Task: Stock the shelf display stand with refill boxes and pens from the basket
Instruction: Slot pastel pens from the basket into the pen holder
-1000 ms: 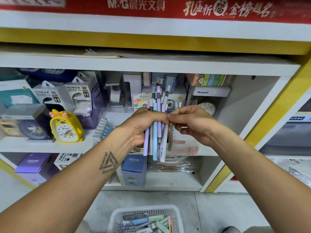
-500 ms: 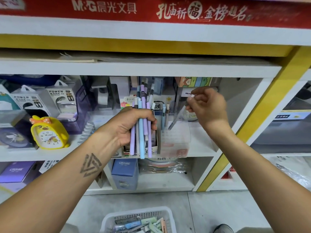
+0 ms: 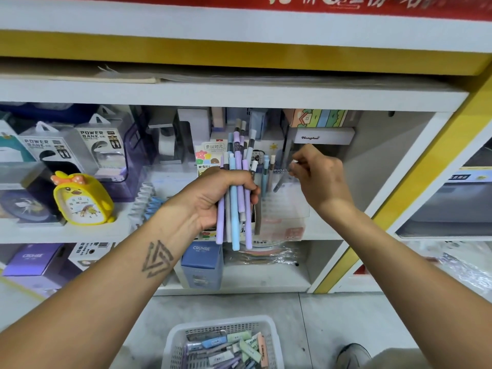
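My left hand (image 3: pixel 213 197) grips a bundle of several pastel pens (image 3: pixel 235 198), purple, blue and grey, held upright in front of the shelf. My right hand (image 3: pixel 319 177) pinches the white top of a single grey pen (image 3: pixel 279 183), which slants down into the clear display stand (image 3: pixel 285 209) on the middle shelf. Two or three pens (image 3: pixel 267 174) stand in that clear stand. On the floor below sits the white basket (image 3: pixel 175 339), holding several pastel refill boxes (image 3: pixel 234 344) and pens.
A yellow duck clock (image 3: pixel 82 199) and power bank boxes (image 3: pixel 98 147) stand on the shelf to the left. A blue CRUHRE box (image 3: pixel 202 265) sits on the lower shelf. A yellow shelf post (image 3: pixel 399 195) runs diagonally at right. A shoe (image 3: pixel 352 355) is near the basket.
My right hand pulled one pen out of the bundle, carried it right and lowered it into the clear stand. My left hand still holds the bundle in about the same place.
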The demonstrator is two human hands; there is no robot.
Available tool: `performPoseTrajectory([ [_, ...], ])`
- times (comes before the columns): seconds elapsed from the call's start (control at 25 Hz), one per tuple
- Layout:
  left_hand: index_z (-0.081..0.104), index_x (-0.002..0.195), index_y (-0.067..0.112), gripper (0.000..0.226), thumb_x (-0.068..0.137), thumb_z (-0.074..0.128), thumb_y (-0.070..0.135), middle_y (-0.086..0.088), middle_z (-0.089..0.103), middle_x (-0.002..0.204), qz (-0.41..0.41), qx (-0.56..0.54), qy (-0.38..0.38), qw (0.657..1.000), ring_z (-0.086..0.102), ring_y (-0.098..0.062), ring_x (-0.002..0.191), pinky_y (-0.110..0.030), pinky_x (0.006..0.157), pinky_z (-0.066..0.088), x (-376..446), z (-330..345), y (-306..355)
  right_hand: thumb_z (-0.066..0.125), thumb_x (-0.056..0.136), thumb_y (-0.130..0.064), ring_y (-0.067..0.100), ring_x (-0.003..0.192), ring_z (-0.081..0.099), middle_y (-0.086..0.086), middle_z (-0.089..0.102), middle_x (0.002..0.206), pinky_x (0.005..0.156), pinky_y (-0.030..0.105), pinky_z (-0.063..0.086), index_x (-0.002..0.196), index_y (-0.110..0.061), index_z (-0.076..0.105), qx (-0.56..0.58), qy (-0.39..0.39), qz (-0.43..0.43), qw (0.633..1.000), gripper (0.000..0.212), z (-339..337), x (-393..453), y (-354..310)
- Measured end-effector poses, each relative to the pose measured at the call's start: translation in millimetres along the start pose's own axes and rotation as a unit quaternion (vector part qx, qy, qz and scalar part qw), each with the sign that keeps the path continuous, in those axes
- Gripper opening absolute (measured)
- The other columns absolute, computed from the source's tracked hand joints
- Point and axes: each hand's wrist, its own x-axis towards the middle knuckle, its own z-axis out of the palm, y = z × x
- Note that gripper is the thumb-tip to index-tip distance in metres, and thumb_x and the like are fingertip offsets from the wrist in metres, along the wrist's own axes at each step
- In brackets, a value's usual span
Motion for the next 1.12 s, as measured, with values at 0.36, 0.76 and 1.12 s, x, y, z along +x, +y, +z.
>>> performPoseTrajectory([
  [0.36,0.07,0.068,0.006,0.007,0.064,0.069,0.0,-0.019,0.067,0.08,-0.002,0.0,0.003,1.0,0.065,-0.025,0.063,-0.031,0.059,0.055,-1.5,-9.3,-3.6,0.056,0.098,-0.008,0.031,0.074,0.064,0.011,0.069,0.08,0.065,0.044,0.055,0.098,-0.006,0.067,-0.018,-0.021,-0.04,0.999,0.011,6.4,4.5,1.8],
  [0.76,0.069,0.078,0.003,0.014,0.064,0.07,0.0,-0.02,0.067,0.083,-0.021,-0.018,-0.02,0.999,0.065,-0.026,0.065,-0.032,0.06,0.056,-2.3,-12.9,-3.5,0.063,0.09,-0.009,0.039,0.101,0.057,0.02,0.057,0.116,0.079,0.047,0.055,0.127,-0.002,0.052,-0.145,0.004,0.017,0.989,0.04,3.6,-0.5,-7.3],
  [1.12,0.068,0.074,0.002,0.011,0.078,0.062,-0.007,-0.019,0.068,0.078,-0.017,0.001,-0.021,1.0,0.065,-0.026,0.062,-0.031,0.062,0.058,-5.3,-1.3,-7.8,0.048,0.096,-0.006,0.043,0.093,0.062,0.022,0.066,0.106,0.076,0.044,0.049,0.143,-0.016,0.037,-0.125,-0.156,0.111,0.974,0.049,-2.0,-16.5,-9.1],
])
